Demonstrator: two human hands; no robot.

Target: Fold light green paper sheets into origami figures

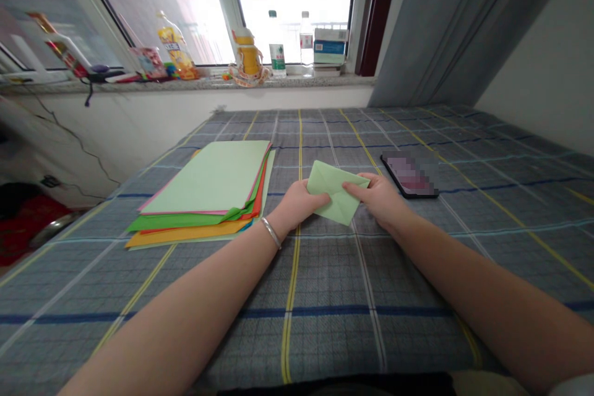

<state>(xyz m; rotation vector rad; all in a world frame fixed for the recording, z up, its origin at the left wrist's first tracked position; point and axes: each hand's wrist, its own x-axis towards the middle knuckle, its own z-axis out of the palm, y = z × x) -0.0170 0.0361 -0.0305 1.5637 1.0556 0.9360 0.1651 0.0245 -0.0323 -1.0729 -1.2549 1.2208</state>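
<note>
A folded sheet of light green paper (335,195) with crease lines is held between both hands, tilted just over the plaid cloth. My left hand (299,203) grips its left edge, thumb on top and the other fingers hidden beneath. At the right corner, my right hand (374,196) pinches the paper with thumb and fingers. To the left of my left hand lies a stack of coloured paper (211,179), pale green on top, with pink, green, orange and yellow sheets showing at its edges.
A phone (409,175) lies right of my hands on the plaid cloth (241,322). Along the windowsill stand an orange drink bottle (176,46), a yellow water bottle (249,55), clear bottles (305,40) and a box (329,47). A grey curtain (431,31) hangs at the right.
</note>
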